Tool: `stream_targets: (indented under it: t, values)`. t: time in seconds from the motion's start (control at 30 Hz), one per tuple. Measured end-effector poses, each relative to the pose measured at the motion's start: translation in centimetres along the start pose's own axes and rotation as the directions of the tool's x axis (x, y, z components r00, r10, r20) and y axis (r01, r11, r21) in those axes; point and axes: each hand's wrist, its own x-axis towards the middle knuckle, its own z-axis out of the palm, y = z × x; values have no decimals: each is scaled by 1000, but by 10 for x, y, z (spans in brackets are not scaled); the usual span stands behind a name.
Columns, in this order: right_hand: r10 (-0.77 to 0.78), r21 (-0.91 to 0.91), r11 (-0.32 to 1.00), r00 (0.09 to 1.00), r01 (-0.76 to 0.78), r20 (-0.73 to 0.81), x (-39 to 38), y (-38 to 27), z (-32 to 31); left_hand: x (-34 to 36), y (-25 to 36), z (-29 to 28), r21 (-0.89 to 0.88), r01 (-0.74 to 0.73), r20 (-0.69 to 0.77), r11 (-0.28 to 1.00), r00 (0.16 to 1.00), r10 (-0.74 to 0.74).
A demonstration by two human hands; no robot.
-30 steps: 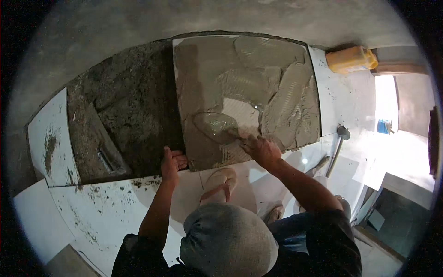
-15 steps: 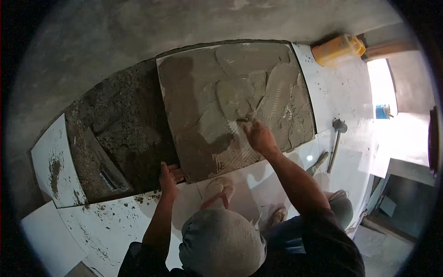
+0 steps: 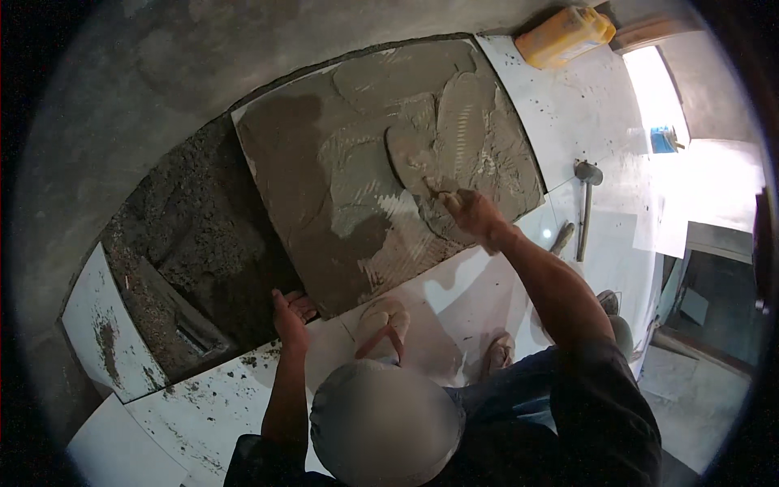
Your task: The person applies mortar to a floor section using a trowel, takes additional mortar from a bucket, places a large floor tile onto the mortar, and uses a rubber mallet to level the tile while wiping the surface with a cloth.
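Note:
My right hand point(image 3: 475, 215) is closed round the handle of a trowel point(image 3: 410, 158), whose rounded blade lies against wet grey mortar. That mortar covers a large square tile point(image 3: 300, 195), with ridges and smeared patches across it; a thin pale edge shows along its left side. Beside the tile's near left corner is my left hand point(image 3: 292, 316), fingers apart and pointing toward the edge. I cannot tell whether its fingertips touch the tile. Left of the tile lies a dark, rough bed point(image 3: 199, 219) of mortar, where a long flat tool point(image 3: 187, 312) rests.
White floor tiles point(image 3: 219, 406) spattered with mortar run along the near side. At the right lie a mallet point(image 3: 586, 211) and a smaller tool point(image 3: 561, 238). A yellow jug point(image 3: 565, 36) lies by the wall point(image 3: 203, 65) at the far right. A blue container point(image 3: 664, 139) stands beyond.
My right hand has moved right, and the trowel blade, seen narrow before, now shows broad against the mortar. My left hand stays by the tile's corner. The whole view has turned and shifted.

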Motion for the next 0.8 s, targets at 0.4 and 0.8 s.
stream_targets:
  t: [0.4,0.8]
  values:
    - [-253,-329,876,917,353,309,-80,25,56,0,0,1,23,14,-1,1000,1000,-14]
    - [-122,-586,797,989,147,82,-17,51,-8,2,-4,2,34,-7,-28,999,1000,8]
